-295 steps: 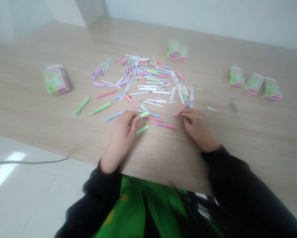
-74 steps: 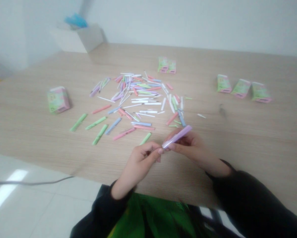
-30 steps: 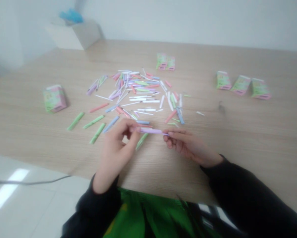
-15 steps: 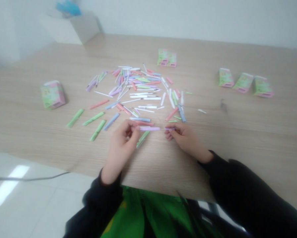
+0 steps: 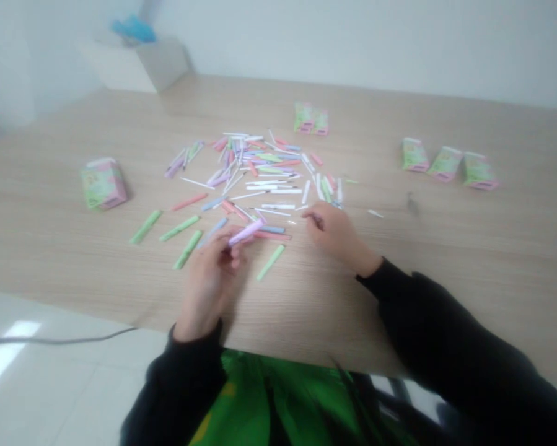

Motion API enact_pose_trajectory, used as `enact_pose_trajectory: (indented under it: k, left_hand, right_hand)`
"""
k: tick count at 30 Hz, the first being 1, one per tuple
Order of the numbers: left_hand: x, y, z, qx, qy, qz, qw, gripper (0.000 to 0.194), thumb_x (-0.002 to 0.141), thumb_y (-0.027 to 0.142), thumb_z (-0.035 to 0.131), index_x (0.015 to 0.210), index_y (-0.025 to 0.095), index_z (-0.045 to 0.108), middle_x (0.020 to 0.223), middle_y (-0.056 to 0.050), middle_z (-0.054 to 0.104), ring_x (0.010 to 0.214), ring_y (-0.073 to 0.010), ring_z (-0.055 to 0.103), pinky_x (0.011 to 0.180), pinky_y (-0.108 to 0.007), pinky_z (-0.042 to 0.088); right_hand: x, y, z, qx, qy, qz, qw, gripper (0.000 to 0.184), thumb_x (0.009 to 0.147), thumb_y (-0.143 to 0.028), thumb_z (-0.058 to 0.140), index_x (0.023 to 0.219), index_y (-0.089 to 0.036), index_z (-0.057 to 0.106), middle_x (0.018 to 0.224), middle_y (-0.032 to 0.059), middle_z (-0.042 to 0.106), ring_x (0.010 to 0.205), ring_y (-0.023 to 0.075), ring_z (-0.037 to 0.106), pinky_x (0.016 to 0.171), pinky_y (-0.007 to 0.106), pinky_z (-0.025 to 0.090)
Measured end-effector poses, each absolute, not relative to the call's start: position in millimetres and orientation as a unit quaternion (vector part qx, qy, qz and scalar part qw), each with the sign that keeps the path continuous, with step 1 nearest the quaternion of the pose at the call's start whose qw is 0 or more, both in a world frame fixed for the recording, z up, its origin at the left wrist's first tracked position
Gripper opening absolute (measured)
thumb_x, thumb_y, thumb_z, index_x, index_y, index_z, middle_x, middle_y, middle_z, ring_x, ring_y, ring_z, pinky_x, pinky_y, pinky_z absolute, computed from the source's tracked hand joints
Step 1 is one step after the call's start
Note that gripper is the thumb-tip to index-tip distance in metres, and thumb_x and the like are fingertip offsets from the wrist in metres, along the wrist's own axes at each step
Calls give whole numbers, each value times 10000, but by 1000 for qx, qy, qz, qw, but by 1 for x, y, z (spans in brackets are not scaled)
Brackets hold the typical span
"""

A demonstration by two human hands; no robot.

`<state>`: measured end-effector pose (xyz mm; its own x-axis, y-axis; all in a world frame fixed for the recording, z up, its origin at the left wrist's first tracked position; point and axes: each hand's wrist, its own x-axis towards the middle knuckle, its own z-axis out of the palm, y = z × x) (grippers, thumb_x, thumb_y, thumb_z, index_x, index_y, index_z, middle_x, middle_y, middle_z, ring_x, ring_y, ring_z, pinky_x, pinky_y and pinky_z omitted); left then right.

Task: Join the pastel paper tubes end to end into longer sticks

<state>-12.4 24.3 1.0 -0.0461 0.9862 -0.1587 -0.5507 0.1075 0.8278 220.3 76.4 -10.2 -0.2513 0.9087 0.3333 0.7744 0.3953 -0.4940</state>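
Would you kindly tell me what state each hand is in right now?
Left hand: closed, holding a purple tube.
Right hand: fingers curled; whether it is closed on anything cannot be told.

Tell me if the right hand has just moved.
Yes. The right hand has moved forward, its front now about level with the small white piece to its right; before, it fell short.

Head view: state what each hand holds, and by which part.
The left hand holds a purple tube by its near end; whether the right hand holds anything cannot be told.
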Motion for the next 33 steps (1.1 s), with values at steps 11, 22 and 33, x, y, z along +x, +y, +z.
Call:
enact_pose_trajectory:
  k: [11,22,33]
  left_hand:
    - [-19,23,3,126,306,531,780,198,841,0,469,731,131,570,677,6,520,522,-62,523,464,-138,439]
    - [3,14,-4,443,306,406,738,413,847,532,731,774,153,583,480,101,395,380,-34,307,390,-161,270]
    - [1,11,-7,430,316,448,717,338,896,452,698,763,152,620,465,104,341,386,-45,265,407,-184,212]
  right_hand:
    - [199,98,-9,-490,-841,107,202,177,924,-60,508,830,-142,634,935,123,665,901,236,615,845,358,464]
    - [184,17,30,-324,-878,94,340,127,992,-121,517,950,-172,625,914,69,652,902,198,635,829,313,523]
    - [200,8,39,-378,-774,291,416,260,1019,-131,438,1143,-227,646,899,18,673,750,129,644,706,286,553]
